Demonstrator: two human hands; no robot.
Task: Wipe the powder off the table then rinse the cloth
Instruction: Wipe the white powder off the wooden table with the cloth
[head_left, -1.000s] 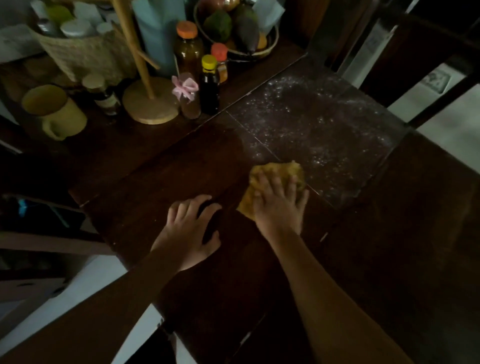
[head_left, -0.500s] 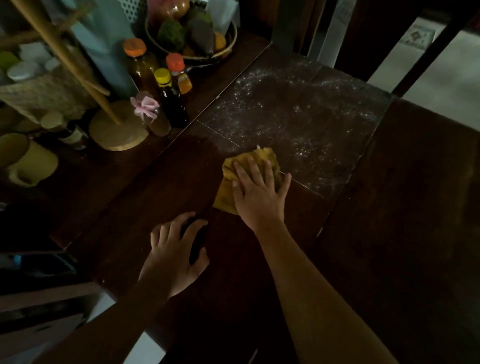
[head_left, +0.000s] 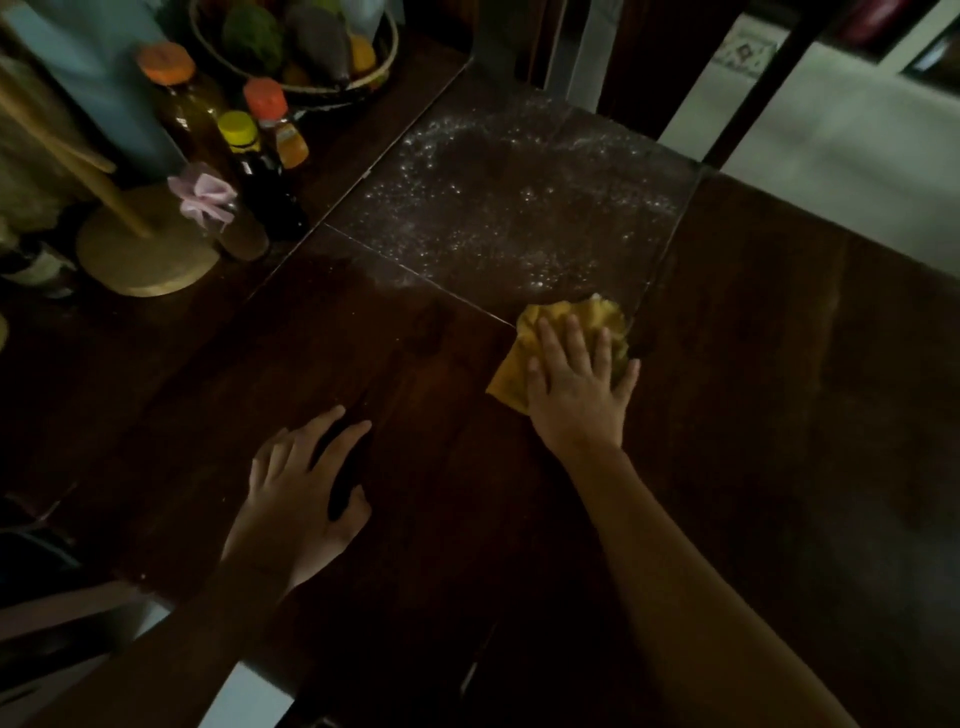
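Observation:
A yellow cloth (head_left: 540, 332) lies flat on the dark wooden table (head_left: 363, 364), at the near right corner of the powdered patch. My right hand (head_left: 579, 384) presses down on it with straight, spread fingers. White powder (head_left: 498, 208) is scattered over the table panel just beyond the cloth. My left hand (head_left: 304, 499) rests flat on the bare wood to the near left, fingers spread, holding nothing.
Several sauce bottles (head_left: 249, 150) with orange and yellow caps stand at the back left, beside a round wooden stand (head_left: 145, 249) and a pink bow (head_left: 205, 195). A fruit basket (head_left: 296, 47) sits behind them. The table's right edge borders a pale floor (head_left: 831, 130).
My right hand has slid the cloth to the right along the near edge of the powdered panel. My left hand stays planted on the wood.

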